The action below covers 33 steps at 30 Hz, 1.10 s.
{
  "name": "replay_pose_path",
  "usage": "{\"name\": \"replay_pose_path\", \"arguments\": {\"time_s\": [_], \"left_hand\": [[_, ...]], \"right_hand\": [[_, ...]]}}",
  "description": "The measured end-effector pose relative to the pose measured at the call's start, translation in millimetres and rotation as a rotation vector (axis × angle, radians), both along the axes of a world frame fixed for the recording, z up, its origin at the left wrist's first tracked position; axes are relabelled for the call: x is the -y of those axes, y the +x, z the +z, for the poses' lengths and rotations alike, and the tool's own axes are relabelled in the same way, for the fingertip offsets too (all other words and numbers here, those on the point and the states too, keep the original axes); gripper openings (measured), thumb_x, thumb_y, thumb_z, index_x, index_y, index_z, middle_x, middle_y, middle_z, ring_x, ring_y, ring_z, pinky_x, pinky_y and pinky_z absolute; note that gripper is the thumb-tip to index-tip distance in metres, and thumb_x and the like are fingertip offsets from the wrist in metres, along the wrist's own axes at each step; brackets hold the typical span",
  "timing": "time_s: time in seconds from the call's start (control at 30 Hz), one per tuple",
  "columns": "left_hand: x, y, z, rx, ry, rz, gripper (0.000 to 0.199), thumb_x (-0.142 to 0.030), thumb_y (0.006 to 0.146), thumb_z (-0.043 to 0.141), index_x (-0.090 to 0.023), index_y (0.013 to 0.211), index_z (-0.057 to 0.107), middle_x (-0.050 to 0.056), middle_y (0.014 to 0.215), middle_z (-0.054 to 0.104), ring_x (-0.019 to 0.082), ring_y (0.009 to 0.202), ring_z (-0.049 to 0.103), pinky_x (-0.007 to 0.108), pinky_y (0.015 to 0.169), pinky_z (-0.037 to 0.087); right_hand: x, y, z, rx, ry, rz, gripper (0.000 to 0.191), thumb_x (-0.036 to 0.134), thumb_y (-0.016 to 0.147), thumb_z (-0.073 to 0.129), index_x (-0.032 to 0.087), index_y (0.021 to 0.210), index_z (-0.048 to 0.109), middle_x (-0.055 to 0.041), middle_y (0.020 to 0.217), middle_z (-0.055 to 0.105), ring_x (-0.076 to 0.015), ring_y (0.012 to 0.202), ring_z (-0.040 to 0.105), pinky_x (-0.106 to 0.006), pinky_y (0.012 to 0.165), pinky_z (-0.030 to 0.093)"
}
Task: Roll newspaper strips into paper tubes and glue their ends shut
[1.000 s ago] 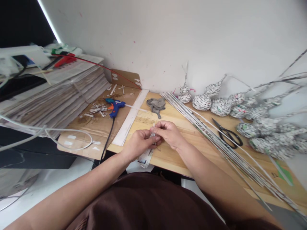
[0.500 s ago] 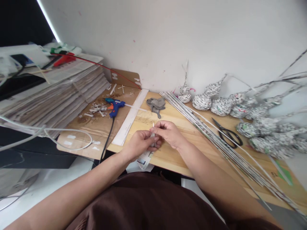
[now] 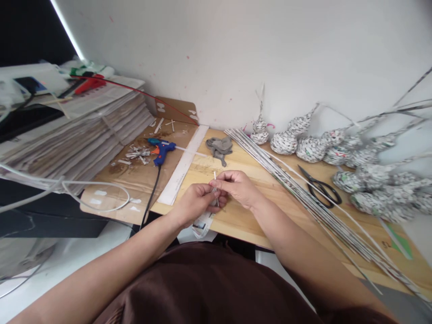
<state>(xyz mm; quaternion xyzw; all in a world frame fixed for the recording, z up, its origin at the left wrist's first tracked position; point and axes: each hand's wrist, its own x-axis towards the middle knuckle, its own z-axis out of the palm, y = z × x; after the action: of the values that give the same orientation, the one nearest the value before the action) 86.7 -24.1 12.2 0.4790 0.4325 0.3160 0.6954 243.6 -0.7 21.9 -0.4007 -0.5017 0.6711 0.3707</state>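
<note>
White stick (image 3: 215,176) slightly farther left at tip, long axis seemingly toward wall (image 3: 216,67)

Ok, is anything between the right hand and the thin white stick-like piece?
Nothing visible: the right hand pinches the thin white stick-like piece near its upper end. The grey, crumpled, soft-looking lump lies farther off, not between them.

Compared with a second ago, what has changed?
Very little: the thin white stick seems tipped slightly further left at its top. The left hand and right hand stay pinched around it; nothing visible was taken or released. The glue gun and scissors lie as they were.
</note>
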Motion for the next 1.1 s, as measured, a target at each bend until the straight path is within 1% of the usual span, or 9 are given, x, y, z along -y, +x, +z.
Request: {"name": "replay_pose_path", "arguments": {"time_s": [0.13,0.27,0.33,0.5,0.73,0.8,0.9,0.97,1.1], "left_hand": [[2.8,1.0,3.1,-0.037,0.008,0.005,0.026,-0.038,0.078,0.067,-0.014,0.087,0.072,0.008,0.085,0.072,0.015,0.082,0.067,0.029,0.078,0.056],[4.1,0.9,7.7,-0.062,0.009,-0.005,0.028,-0.041,0.078,0.066,-0.014,0.085,0.072,0.007,0.083,0.071,0.016,0.082,0.067,0.029,0.075,0.056],[3.2,0.0,8.0,-0.053,0.009,-0.018,0.029,-0.041,0.079,0.065,-0.014,0.087,0.071,0.007,0.083,0.071,0.017,0.08,0.067,0.03,0.073,0.057],[0.8,-2.5,4.2,-0.021,0.008,-0.029,0.031,-0.043,0.08,0.064,-0.013,0.088,0.072,0.008,0.086,0.072,0.016,0.08,0.068,0.03,0.074,0.056],[3.9,-2.1,6.0,-0.089,-0.018,-0.013,0.029,-0.04,0.077,0.068,-0.013,0.088,0.071,0.007,0.082,0.072,0.016,0.08,0.067,0.029,0.076,0.056],[3.3,-2.2,5.9,-0.087,-0.014,-0.019,0.029,-0.04,0.078,0.067,-0.013,0.088,0.071,0.008,0.083,0.072,0.016,0.08,0.068,0.028,0.075,0.056],[1.5,-2.7,4.1,-0.052,-0.001,-0.028,0.03,-0.041,0.079,0.065,-0.013,0.089,0.071,0.008,0.084,0.072,0.016,0.081,0.068,0.03,0.076,0.056],[0.8,-2.7,3.6,-0.041,-0.006,-0.024,0.031,-0.041,0.079,0.065,-0.013,0.09,0.071,0.008,0.086,0.072,0.016,0.082,0.068,0.031,0.077,0.056],[1.5,-1.9,6.4,-0.08,-0.022,-0.023,0.031,-0.04,0.077,0.068,-0.012,0.089,0.071,0.009,0.084,0.072,0.016,0.081,0.067,0.03,0.078,0.056]], "right_hand": [[-0.5,-3.1,-1.9,0.018,0.01,-0.109,0.034,0.038,0.062,0.082,0.015,0.066,0.058,0.0031,0.055,0.059,-0.0071,0.042,0.051,-0.017,0.036,0.04],[0.7,-6.9,-0.3,0.002,-0.011,-0.162,0.038,0.039,0.059,0.083,0.016,0.062,0.053,0.0048,0.052,0.056,-0.0062,0.041,0.049,-0.016,0.036,0.038],[1.1,-6.1,1.5,-0.008,-0.036,-0.138,0.039,0.041,0.06,0.082,0.016,0.065,0.053,0.005,0.051,0.056,-0.0071,0.038,0.049,-0.017,0.034,0.038],[0.3,0.2,2.8,0.01,-0.048,0.035,0.036,0.043,0.066,0.079,0.015,0.078,0.06,0.0019,0.056,0.061,-0.0104,0.04,0.055,-0.021,0.038,0.045],[-1.1,-4.6,-2.6,0.001,-0.04,-0.137,0.04,0.04,0.059,0.084,0.016,0.065,0.052,0.0053,0.05,0.055,-0.0067,0.039,0.049,-0.017,0.035,0.038],[-0.6,-4.8,-1.5,-0.014,-0.058,-0.121,0.041,0.042,0.059,0.083,0.016,0.066,0.052,0.0052,0.051,0.056,-0.0077,0.039,0.05,-0.018,0.036,0.039],[-0.1,-2.4,0.5,-0.003,-0.068,-0.006,0.038,0.044,0.062,0.081,0.016,0.074,0.058,0.0027,0.056,0.06,-0.01,0.041,0.054,-0.022,0.039,0.044],[-0.3,-1.1,0.8,0.023,-0.062,0.026,0.038,0.044,0.063,0.08,0.015,0.077,0.06,0.0012,0.057,0.061,-0.0108,0.043,0.055,-0.022,0.04,0.044],[-1.6,-2.2,-0.3,0.043,-0.014,-0.138,0.039,0.043,0.059,0.082,0.016,0.065,0.055,0.0053,0.05,0.053,-0.0061,0.038,0.045,-0.019,0.037,0.033]]}}
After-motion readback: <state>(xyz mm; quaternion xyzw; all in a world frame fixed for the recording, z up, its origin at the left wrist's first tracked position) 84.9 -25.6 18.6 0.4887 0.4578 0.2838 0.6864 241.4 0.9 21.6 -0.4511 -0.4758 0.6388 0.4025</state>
